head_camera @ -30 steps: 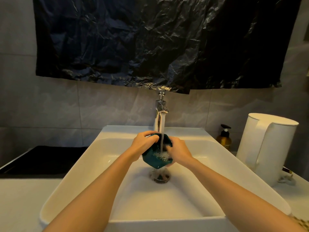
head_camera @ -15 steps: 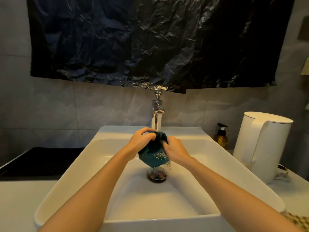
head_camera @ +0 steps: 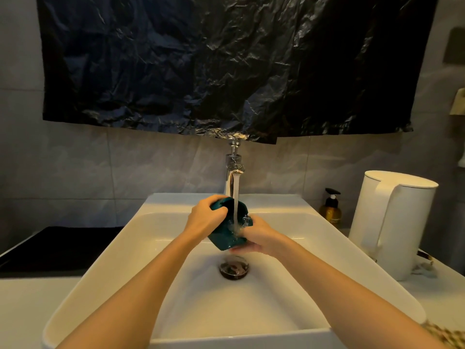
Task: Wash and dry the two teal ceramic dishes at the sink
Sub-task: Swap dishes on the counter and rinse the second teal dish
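One teal ceramic dish (head_camera: 224, 236) is held tilted over the middle of the white sink (head_camera: 130, 238), under the running stream from the chrome tap (head_camera: 234, 170). My left hand (head_camera: 206, 217) grips its upper left rim with curled fingers. My right hand (head_camera: 256, 235) holds its lower right side, with fingers under the bottom edge. Water splashes where the stream meets the dish and my right hand. A second teal dish is not in view.
The drain (head_camera: 234, 268) lies below the dish. A white kettle (head_camera: 392, 222) and an amber pump bottle (head_camera: 331, 210) stand on the counter to the right. A black surface (head_camera: 55, 248) sits to the left. A black plastic sheet (head_camera: 226, 64) hangs on the wall.
The dish has turned in my hands under the tap. My right hand has slid lower along its right side, and the stream now falls on the dish again.
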